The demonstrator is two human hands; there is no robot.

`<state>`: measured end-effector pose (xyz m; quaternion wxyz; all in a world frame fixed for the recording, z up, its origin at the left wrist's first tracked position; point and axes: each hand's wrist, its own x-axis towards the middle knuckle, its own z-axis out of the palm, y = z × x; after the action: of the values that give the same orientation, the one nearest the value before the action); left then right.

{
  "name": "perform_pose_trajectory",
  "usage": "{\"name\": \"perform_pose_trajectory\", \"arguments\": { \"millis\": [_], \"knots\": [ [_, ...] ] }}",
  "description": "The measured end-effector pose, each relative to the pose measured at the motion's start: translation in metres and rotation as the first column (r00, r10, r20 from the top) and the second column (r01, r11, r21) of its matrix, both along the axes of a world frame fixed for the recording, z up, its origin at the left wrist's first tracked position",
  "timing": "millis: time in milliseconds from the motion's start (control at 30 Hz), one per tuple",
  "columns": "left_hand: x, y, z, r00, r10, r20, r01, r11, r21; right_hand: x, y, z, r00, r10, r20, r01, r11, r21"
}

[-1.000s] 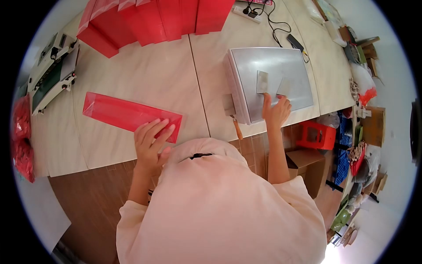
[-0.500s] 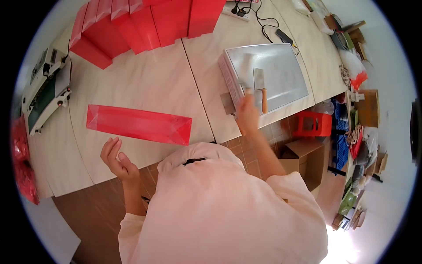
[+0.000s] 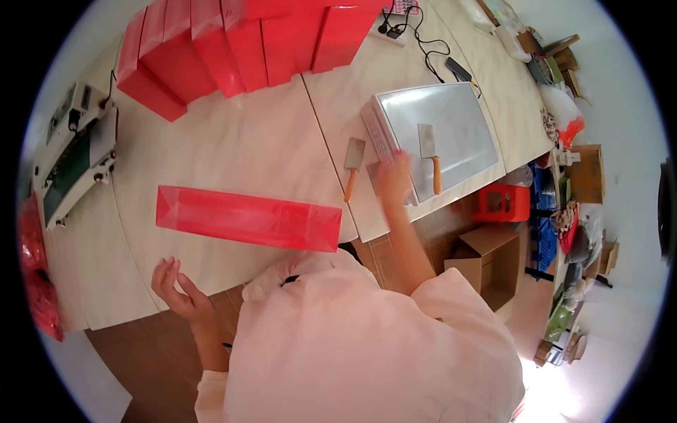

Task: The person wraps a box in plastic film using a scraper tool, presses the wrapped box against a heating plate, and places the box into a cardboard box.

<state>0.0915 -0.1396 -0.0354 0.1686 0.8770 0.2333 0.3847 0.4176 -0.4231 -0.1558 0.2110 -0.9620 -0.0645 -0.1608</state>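
Note:
Near the table's front edge lies a long red wrapped box. My left hand is just off the table edge, below the box's left end, empty with its fingers apart and lightly curled. My right hand, smeared by motion, is at the left front corner of a box with a shiny metal top. What it holds, if anything, cannot be made out. One scraper with a wooden handle lies on the metal top. A second scraper lies on the table left of the metal-topped box.
Several red boxes stand at the back of the table. A white-and-green machine is at the left. Behind the metal-topped box are cables and a black adapter. A red stool and an open carton are on the floor.
My left hand has left the red box and drawn back left. My right hand has moved left from the metal top. Both scrapers have changed place; one is now on the table.

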Motion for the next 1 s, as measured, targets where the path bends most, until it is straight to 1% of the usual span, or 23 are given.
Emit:
{"name": "perform_pose_trajectory", "arguments": {
  "millis": [33,100,167,200,233,267,300,333,367,400,433,467,500,533,567,633,700,767,800,867,900,967,1000],
  "knots": [
    [0.001,0.002,-0.001,1.000,0.028,0.007,-0.027,0.997,-0.067,0.011,-0.010,0.026,0.990,-0.092,0.104,0.102,0.990,-0.099],
    [0.005,0.013,-0.014,0.996,0.060,0.068,-0.047,0.984,-0.173,0.040,-0.043,0.041,0.964,-0.130,0.234,0.211,0.907,-0.364],
    [0.014,0.028,-0.028,0.981,0.085,0.172,-0.032,0.956,-0.291,0.060,-0.079,0.020,0.960,-0.241,0.143,0.280,0.798,-0.535],
    [0.022,0.035,-0.029,0.969,0.111,0.223,-0.023,0.931,-0.365,0.068,-0.085,0.020,0.952,-0.297,-0.075,0.203,0.794,-0.573],
    [0.028,0.045,-0.034,0.958,0.136,0.251,-0.014,0.900,-0.436,0.071,-0.091,0.019,0.894,-0.346,-0.284,0.114,0.790,-0.603],
    [0.037,0.055,-0.039,0.942,0.126,0.311,0.075,0.825,-0.561,0.079,-0.110,0.003,0.939,-0.214,-0.268,0.068,0.882,-0.467],
    [0.041,0.066,-0.046,0.944,0.077,0.320,0.153,0.758,-0.634,0.080,-0.122,-0.013,0.968,-0.088,-0.236,0.008,0.948,-0.320],
    [0.050,0.073,-0.051,0.916,0.045,0.400,0.264,0.681,-0.683,0.072,-0.116,-0.008,0.987,-0.027,-0.159,-0.012,0.971,-0.240],
    [0.054,0.079,-0.054,0.918,-0.003,0.395,0.311,0.624,-0.717,0.065,-0.110,0.007,0.997,0.018,-0.076,-0.030,0.987,-0.159],
    [0.057,0.083,-0.056,0.937,0.007,0.349,0.304,0.474,-0.827,0.054,-0.098,0.032,0.994,0.043,-0.097,-0.053,0.993,-0.105],
    [0.061,0.085,-0.059,0.937,0.020,0.350,0.301,0.467,-0.831,0.037,-0.083,0.065,0.992,0.058,-0.116,-0.064,0.996,-0.055],
    [0.065,0.086,-0.063,0.925,0.006,0.381,0.350,0.382,-0.855,0.014,-0.066,0.101,0.978,0.195,-0.077,-0.197,0.980,-0.020],
    [0.070,0.087,-0.067,0.910,-0.010,0.414,0.399,0.289,-0.870,-0.010,-0.045,0.139,0.979,0.190,-0.076,-0.193,0.981,-0.033],
    [0.074,0.086,-0.068,0.918,0.006,0.397,0.376,0.309,-0.873,-0.034,-0.026,0.176,0.931,0.194,-0.310,-0.186,0.981,0.055],
    [0.077,0.087,-0.071,0.915,0.003,0.403,0.385,0.289,-0.876,-0.055,-0.014,0.198,0.828,0.203,-0.523,-0.152,0.979,0.138],
    [0.082,0.089,-0.077,0.872,-0.005,0.489,0.471,0.277,-0.838,-0.083,-0.008,0.216,0.732,0.426,-0.533,-0.343,0.905,0.251],
    [0.084,0.093,-0.083,0.871,0.008,0.491,0.473,0.252,-0.844,-0.105,0.010,0.230,0.550,0.628,-0.550,-0.676,0.722,0.148],
    [0.084,0.097,-0.090,0.877,0.007,0.481,0.468,0.219,-0.856,-0.115,0.029,0.220,0.376,0.820,-0.432,-0.869,0.473,0.142],
    [0.086,0.096,-0.093,0.874,0.014,0.485,0.471,0.214,-0.856,-0.116,0.037,0.214,0.375,0.818,-0.436,-0.872,0.471,0.134],
    [0.086,0.098,-0.096,0.883,0.050,0.466,0.446,0.216,-0.868,-0.113,0.053,0.198,0.288,0.840,-0.460,-0.939,0.342,0.036],
    [0.088,0.098,-0.096,0.884,0.055,0.465,0.443,0.222,-0.868,-0.111,0.058,0.195,0.281,0.843,-0.458,-0.942,0.335,0.039],
    [0.090,0.097,-0.098,0.863,0.067,0.501,0.477,0.219,-0.851,-0.108,0.070,0.189,0.308,0.854,-0.420,-0.948,0.314,-0.058],
    [0.090,0.099,-0.102,0.865,0.072,0.497,0.474,0.214,-0.854,-0.106,0.076,0.188,0.297,0.858,-0.418,-0.952,0.302,-0.057]
  ]
}}
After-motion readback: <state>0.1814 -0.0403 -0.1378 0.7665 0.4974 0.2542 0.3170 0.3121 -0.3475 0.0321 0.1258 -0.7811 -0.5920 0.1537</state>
